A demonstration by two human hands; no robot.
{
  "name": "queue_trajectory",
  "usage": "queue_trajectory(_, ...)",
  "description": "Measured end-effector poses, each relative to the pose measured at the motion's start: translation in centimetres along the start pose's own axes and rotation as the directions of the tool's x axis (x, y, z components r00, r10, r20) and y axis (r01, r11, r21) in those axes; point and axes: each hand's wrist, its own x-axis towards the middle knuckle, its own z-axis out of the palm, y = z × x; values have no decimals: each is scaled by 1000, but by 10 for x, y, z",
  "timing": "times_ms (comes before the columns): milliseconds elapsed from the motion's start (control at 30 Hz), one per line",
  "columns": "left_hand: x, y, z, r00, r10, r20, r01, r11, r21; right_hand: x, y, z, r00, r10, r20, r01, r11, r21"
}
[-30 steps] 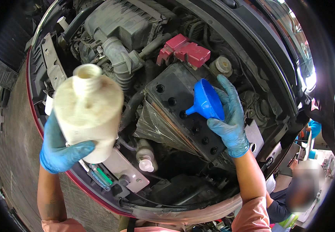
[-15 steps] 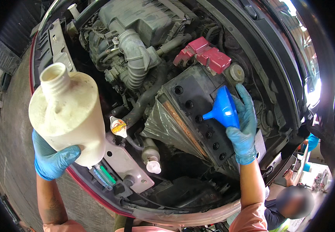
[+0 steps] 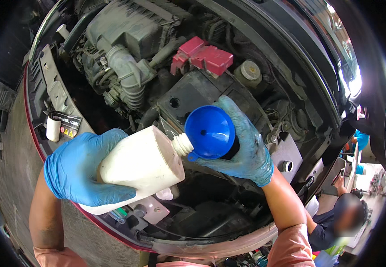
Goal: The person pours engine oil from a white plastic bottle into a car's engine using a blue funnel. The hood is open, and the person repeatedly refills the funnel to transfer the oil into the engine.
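My gloved left hand (image 3: 79, 164) is wrapped round a cream-white plastic bottle (image 3: 144, 162), tipped on its side with the threaded neck pointing right. That neck meets the left rim of a blue funnel (image 3: 215, 133), whose bowl faces up with a dark hole at its centre. Round the funnel's right side curls my gloved right hand (image 3: 246, 151), its fingers and thumb gripping the rim. Beneath is a black car battery (image 3: 199, 93) with one round filler hole (image 3: 174, 103) showing; funnel, bottle and hand hide the others. Where the funnel's spout sits cannot be seen.
A red terminal cover (image 3: 204, 57) tops the battery's far end, beside a round-capped reservoir (image 3: 248, 71). A ribbed intake hose (image 3: 128, 75) and grey engine housing (image 3: 126, 29) lie far left. Another person (image 3: 331, 222) is at lower right.
The bottle has gone from upright at the left to tipped rightward, neck at the funnel. The funnel has turned from sideways to bowl up and shifted left. My view has shifted too.
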Motion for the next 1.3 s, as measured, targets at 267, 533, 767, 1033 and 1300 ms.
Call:
queue_trajectory(267,19,6,-5,997,39,67,-44,996,78,-2,0,-4,989,106,98,-114,991,76)
queue_trajectory(533,19,7,-6,997,35,76,-40,997,70,0,0,-2,997,59,51,-64,993,100)
queue_trajectory(767,15,11,-7,998,-1,70,-11,986,164,0,-2,-2,999,20,34,-23,996,89)
queue_trajectory(1033,18,18,-7,999,1,52,-11,983,183,3,-3,-4,999,-12,36,10,998,65)
queue_trajectory(1300,21,19,-11,997,27,66,-40,979,199,2,-4,-5,997,35,67,-41,995,87)
